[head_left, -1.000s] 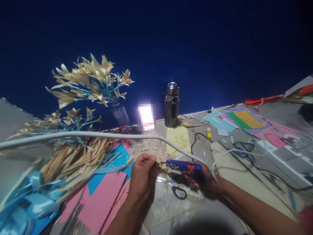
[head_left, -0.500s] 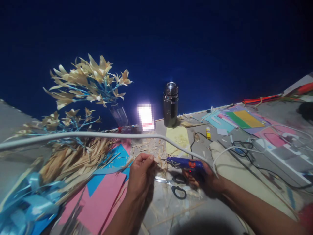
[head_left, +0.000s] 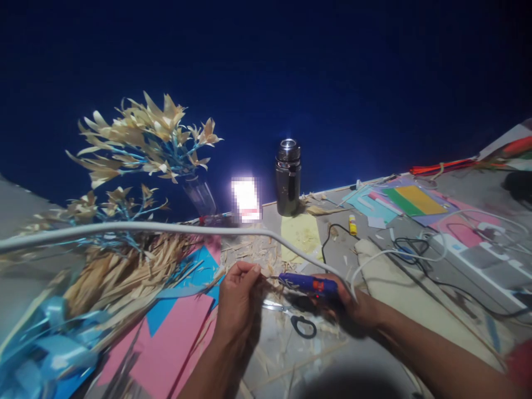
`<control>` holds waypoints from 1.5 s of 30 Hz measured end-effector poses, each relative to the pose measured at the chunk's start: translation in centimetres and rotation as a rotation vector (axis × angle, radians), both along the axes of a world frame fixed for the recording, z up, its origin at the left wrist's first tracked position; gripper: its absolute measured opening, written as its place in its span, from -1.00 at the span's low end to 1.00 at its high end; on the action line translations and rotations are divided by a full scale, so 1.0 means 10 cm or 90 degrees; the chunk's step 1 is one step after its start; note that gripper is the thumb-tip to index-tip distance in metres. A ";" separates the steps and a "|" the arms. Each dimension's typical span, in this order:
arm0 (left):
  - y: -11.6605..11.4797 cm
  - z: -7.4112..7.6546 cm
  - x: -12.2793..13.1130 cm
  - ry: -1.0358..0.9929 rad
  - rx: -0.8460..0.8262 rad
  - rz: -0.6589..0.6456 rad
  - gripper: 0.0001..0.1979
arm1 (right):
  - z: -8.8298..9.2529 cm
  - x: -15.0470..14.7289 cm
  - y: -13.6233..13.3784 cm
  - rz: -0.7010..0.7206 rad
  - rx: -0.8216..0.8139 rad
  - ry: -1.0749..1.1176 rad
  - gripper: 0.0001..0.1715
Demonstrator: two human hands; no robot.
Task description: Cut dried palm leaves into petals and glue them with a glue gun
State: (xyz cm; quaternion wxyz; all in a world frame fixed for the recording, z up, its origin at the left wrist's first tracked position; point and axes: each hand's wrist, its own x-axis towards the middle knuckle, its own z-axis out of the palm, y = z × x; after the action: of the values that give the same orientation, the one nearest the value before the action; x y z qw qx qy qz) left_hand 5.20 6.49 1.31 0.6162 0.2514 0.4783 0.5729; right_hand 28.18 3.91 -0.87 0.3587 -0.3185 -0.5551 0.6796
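My right hand (head_left: pixel 347 302) grips a blue hot glue gun (head_left: pixel 305 282), its nozzle pointing left and a small red light showing on it. The nozzle tip is close to the fingertips of my left hand (head_left: pixel 239 296). Thumb and forefinger of that hand are pinched together; what lies between them is too small to make out. Under the glue gun rests a pair of scissors (head_left: pixel 305 327) with dark handles, partly hidden by the gun and my right hand. Pale husk scraps lie around both hands.
A white cable (head_left: pixel 166 227) crosses in front of me above the work surface. Behind stand a dark flask (head_left: pixel 288 183) and a vase of husk flowers (head_left: pixel 153 138). Dried husks (head_left: pixel 124 271), pink paper (head_left: pixel 174 338) and blue ribbon (head_left: pixel 54 349) lie left, a power strip (head_left: pixel 482 271) right.
The glue gun has tilted and shifted slightly down and left, bringing its nozzle nearer my left fingertips. My left hand stays nearly still in its pinch.
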 end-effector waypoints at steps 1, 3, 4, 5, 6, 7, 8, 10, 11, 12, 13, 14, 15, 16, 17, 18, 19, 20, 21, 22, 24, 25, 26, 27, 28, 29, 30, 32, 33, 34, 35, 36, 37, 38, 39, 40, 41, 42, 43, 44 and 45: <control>0.01 0.00 -0.01 -0.007 0.000 0.000 -0.69 | 0.01 0.01 0.01 -0.002 0.016 -0.011 0.03; 0.02 -0.01 -0.03 -0.021 -0.003 -0.007 -0.70 | 0.03 0.04 0.04 -0.018 0.059 -0.040 0.03; 0.03 -0.02 -0.03 -0.029 -0.007 -0.012 -0.70 | 0.04 0.06 0.07 -0.036 0.091 -0.070 0.02; 0.04 -0.03 -0.04 -0.037 -0.012 -0.014 -0.71 | 0.04 0.08 0.10 -0.056 0.130 -0.118 -0.01; 0.05 -0.04 -0.04 -0.045 -0.016 -0.015 -0.71 | 0.05 0.10 0.14 -0.079 0.175 -0.186 -0.07; 0.06 -0.04 -0.04 -0.053 -0.018 -0.016 -0.71 | 0.05 0.12 0.19 -0.100 0.221 -0.272 -0.14; 0.06 -0.04 -0.04 -0.058 -0.019 -0.016 -0.72 | 0.05 0.16 0.25 -0.120 0.263 -0.370 -0.23; 0.07 0.00 -0.05 -0.057 -0.019 -0.010 -0.73 | 0.05 0.24 0.36 -0.145 0.321 -0.568 -0.37; 0.06 0.03 -0.05 -0.051 -0.020 -0.004 -0.73 | 0.05 0.29 0.42 -0.153 0.332 -0.641 -0.40; 0.06 0.07 -0.06 -0.044 -0.022 0.004 -0.74 | 0.05 0.35 0.47 -0.160 0.336 -0.693 -0.42; 0.05 0.11 -0.08 -0.034 -0.024 0.011 -0.75 | 0.04 0.42 0.52 -0.174 0.338 -0.728 -0.43; 0.03 0.15 -0.10 -0.025 -0.025 0.017 -0.75 | 0.04 0.48 0.56 -0.184 0.338 -0.742 -0.45; 0.01 0.18 -0.12 -0.015 -0.025 0.019 -0.75 | 0.04 0.55 0.59 -0.188 0.340 -0.749 -0.47; -0.01 0.21 -0.15 -0.005 -0.025 0.021 -0.74 | 0.04 0.60 0.62 -0.188 0.346 -0.750 -0.49; -0.03 0.21 -0.18 0.007 -0.023 0.023 -0.74 | 0.04 0.65 0.64 -0.186 0.356 -0.746 -0.51; -0.05 0.20 -0.21 0.021 -0.021 0.026 -0.73 | 0.04 0.68 0.65 -0.179 0.367 -0.743 -0.52; -0.07 0.18 -0.24 0.035 -0.022 0.027 -0.73 | 0.04 0.70 0.65 -0.172 0.379 -0.739 -0.53; -0.09 0.14 -0.27 0.049 -0.025 0.029 -0.72 | 0.03 0.71 0.65 -0.165 0.389 -0.735 -0.53; -0.10 0.09 -0.30 0.064 -0.029 0.030 -0.71 | 0.03 0.71 0.65 -0.157 0.398 -0.732 -0.53; -0.11 0.04 -0.32 0.080 -0.033 0.032 -0.71 | 0.03 0.71 0.64 -0.153 0.408 -0.730 -0.51; -0.12 -0.06 -0.34 0.105 -0.039 0.043 -0.67 | 0.02 0.70 0.63 -0.145 0.427 -0.732 -0.45; -0.13 -0.09 -0.34 0.108 -0.037 0.049 -0.65 | 0.01 0.70 0.62 -0.142 0.434 -0.739 -0.42; -0.14 -0.12 -0.33 0.109 -0.037 0.051 -0.63 | 0.01 0.71 0.62 -0.140 0.437 -0.750 -0.39; -0.15 -0.14 -0.32 0.110 -0.038 0.049 -0.62 | 0.01 0.73 0.62 -0.141 0.436 -0.763 -0.37; -0.17 -0.14 -0.31 0.109 -0.040 0.044 -0.60 | 0.01 0.75 0.62 -0.147 0.434 -0.776 -0.36; -0.18 -0.15 -0.29 0.111 -0.042 0.036 -0.58 | 0.02 0.77 0.62 -0.154 0.431 -0.788 -0.33; -0.20 -0.15 -0.28 0.115 -0.042 0.030 -0.57 | 0.02 0.79 0.62 -0.161 0.430 -0.798 -0.30; -0.22 -0.15 -0.26 0.114 -0.035 0.028 -0.56 | 0.02 0.81 0.64 -0.157 0.432 -0.809 -0.26; -0.23 -0.16 -0.25 0.107 -0.030 0.031 -0.56 | 0.01 0.81 0.65 -0.146 0.434 -0.811 -0.26; -0.23 -0.17 -0.24 0.100 -0.026 0.035 -0.57 | 0.01 0.80 0.66 -0.134 0.437 -0.813 -0.28; -0.23 -0.17 -0.23 0.096 -0.023 0.043 -0.57 | 0.01 0.78 0.67 -0.122 0.438 -0.816 -0.32; -0.23 -0.17 -0.23 0.096 -0.021 0.051 -0.57 | 0.00 0.76 0.67 -0.115 0.439 -0.821 -0.35; -0.23 -0.17 -0.22 0.101 -0.021 0.057 -0.57 | 0.00 0.74 0.67 -0.111 0.437 -0.827 -0.37; -0.24 -0.15 -0.20 0.107 -0.023 0.062 -0.56 | 0.00 0.72 0.66 -0.113 0.434 -0.835 -0.38; -0.24 -0.13 -0.19 0.112 -0.025 0.063 -0.56 | 0.00 0.70 0.65 -0.117 0.429 -0.843 -0.38; -0.24 -0.11 -0.18 0.118 -0.025 0.060 -0.57 | 0.00 0.69 0.64 -0.130 0.429 -0.852 -0.37; -0.24 -0.08 -0.17 0.128 -0.021 0.052 -0.59 | 0.00 0.67 0.63 -0.149 0.434 -0.858 -0.35; -0.23 -0.06 -0.17 0.149 -0.012 0.037 -0.62 | 0.01 0.65 0.62 -0.172 0.442 -0.864 -0.33; -0.21 -0.03 -0.16 0.182 0.005 0.018 -0.65 | 0.01 0.63 0.60 -0.195 0.454 -0.869 -0.31; -0.18 -0.01 -0.15 0.226 0.028 -0.004 -0.67 | 0.01 0.61 0.60 -0.214 0.467 -0.872 -0.30; -0.14 0.00 -0.14 0.273 0.059 -0.027 -0.70 | 0.01 0.59 0.59 -0.226 0.480 -0.872 -0.29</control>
State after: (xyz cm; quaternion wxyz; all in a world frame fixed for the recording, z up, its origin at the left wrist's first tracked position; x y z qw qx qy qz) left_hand 3.80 5.11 1.34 0.4999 0.4056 0.5665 0.5144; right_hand 34.04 9.78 -0.74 0.1243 -0.6059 -0.7851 0.0326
